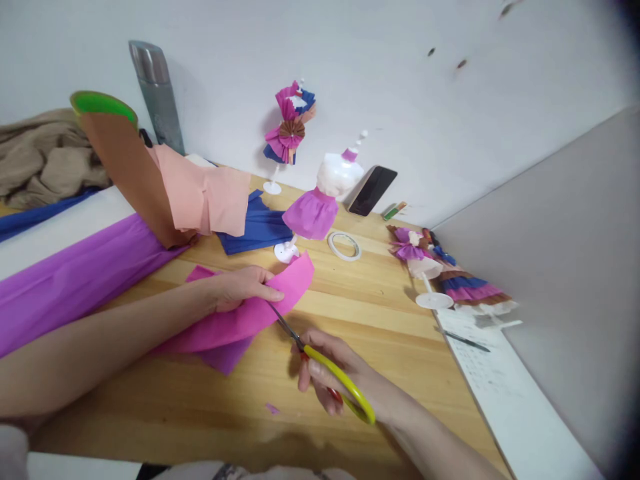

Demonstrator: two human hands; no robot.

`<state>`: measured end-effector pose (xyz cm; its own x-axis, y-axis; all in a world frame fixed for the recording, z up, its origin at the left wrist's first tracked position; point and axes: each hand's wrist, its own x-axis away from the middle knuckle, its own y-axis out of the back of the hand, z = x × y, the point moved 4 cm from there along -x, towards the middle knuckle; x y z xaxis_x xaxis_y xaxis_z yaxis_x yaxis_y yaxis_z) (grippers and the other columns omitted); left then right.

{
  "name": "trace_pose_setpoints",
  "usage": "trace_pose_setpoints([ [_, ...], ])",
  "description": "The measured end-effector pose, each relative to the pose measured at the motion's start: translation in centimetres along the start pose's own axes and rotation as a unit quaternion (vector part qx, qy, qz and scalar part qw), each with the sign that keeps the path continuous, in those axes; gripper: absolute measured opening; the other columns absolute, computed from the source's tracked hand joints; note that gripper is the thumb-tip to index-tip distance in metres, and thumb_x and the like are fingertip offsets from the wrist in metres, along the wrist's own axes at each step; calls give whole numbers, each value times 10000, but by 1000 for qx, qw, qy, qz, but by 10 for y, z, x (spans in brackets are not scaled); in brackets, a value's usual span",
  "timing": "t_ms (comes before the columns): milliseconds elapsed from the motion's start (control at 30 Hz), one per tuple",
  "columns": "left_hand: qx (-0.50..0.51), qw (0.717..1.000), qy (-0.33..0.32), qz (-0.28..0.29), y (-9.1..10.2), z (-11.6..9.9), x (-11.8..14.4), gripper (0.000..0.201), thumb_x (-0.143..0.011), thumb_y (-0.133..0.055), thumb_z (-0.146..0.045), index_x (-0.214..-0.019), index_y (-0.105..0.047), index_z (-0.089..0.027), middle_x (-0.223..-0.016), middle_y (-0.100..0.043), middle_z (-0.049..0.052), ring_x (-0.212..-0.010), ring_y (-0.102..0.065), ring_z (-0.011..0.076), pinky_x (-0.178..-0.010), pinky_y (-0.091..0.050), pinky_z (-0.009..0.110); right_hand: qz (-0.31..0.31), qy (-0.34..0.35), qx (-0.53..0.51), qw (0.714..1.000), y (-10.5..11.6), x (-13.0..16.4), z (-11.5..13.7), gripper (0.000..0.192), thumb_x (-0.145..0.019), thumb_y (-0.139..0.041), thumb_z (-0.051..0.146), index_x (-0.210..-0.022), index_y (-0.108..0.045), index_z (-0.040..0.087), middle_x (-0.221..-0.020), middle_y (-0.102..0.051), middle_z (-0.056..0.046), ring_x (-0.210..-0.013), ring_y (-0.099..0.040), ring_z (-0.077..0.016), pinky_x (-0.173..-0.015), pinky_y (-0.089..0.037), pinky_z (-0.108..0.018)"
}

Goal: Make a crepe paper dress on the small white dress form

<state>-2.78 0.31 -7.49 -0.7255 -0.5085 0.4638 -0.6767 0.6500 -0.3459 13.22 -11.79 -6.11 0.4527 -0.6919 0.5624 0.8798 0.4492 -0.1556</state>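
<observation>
Right hand (pixel 333 373) grip closed on yellow-handled scissors (pixel 320 360), left hand (pixel 243 288) pinning creased pink crepe paper (pixel 250 313)

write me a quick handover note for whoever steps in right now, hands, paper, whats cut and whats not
Left hand: pressing the pink crepe paper sheet flat on the wooden table.
Right hand: gripping the yellow-handled scissors, blades at the sheet's near edge.
Done: the cut has only just entered the paper; one small pink scrap lies on the table.
Left: most of the sheet is uncut.
Nearby: tape ring, mannequin with purple skirt, purple paper roll.
</observation>
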Motion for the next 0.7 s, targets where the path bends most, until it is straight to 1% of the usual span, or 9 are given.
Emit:
trace_pose_setpoints([
  [100, 2, 1000, -1, -1, 0, 0, 0, 338, -584, -866, -366, -780, -754, -116, -727, -729, 38, -636, -599, 118, -614, -428, 205, -14, -7, 8, 1000, -3, 2, 4, 616, -700, -689, 707, -938, -483, 177, -735, -624, 36, -384, -474, 1, -341, -304, -119],
  [200, 5, 1000, 4, -11, -1, 0, 2, 382, -582, -870, -415, -789, -751, -117, -729, -726, 40, -638, -595, 126, -619, -424, 220, -19, -7, 6, 1000, -4, 2, 2, 624, -694, -691, 710, -947, -481, 180, -722, -625, 38, -370, -464, 1, -330, -294, -120],
  [333, 25, 999, 5, -30, -4, -3, 4, 442, -562, -873, -485, -779, -737, -125, -752, -725, 40, -659, -597, 138, -648, -431, 245, -2, 11, -8, 1000, -3, -2, -4, 585, -742, -670, 687, -961, -492, 174, -731, -629, 29, -366, -471, 1, -322, -295, -116],
  [433, 26, 999, 4, -43, -4, -3, 4, 441, -531, -891, -461, -762, -727, -122, -741, -718, 33, -657, -589, 136, -654, -422, 248, 14, 31, -24, 999, -3, -3, -7, 562, -785, -647, 664, -1015, -497, 174, -756, -635, 21, -377, -485, -6, -326, -309, -120],
  [500, 23, 999, 2, -44, -4, -2, 3, 433, -523, -893, -439, -761, -725, -119, -739, -714, 29, -658, -582, 134, -653, -413, 243, 13, 38, -26, 999, -3, -4, -8, 570, -797, -637, 662, -1057, -496, 176, -771, -642, 14, -388, -496, -14, -333, -325, -126],
  [600, 15, 999, -5, -51, -2, 0, 2, 443, -545, -870, -471, -769, -719, -120, -737, -708, 26, -663, -575, 137, -652, -402, 243, 14, 36, -19, 999, -3, -3, -8, 604, -792, -626, 682, -1092, -494, 174, -785, -645, 5, -403, -507, -19, -347, -345, -129],
  [700, 0, 998, -17, -64, -1, 1, 1, 466, -574, -839, -522, -770, -703, -122, -710, -687, 19, -645, -551, 135, -640, -380, 245, 20, 39, -16, 999, -5, -1, -6, 607, -799, -606, 695, -1089, -493, 173, -794, -649, -5, -417, -520, -24, -361, -350, -128],
])
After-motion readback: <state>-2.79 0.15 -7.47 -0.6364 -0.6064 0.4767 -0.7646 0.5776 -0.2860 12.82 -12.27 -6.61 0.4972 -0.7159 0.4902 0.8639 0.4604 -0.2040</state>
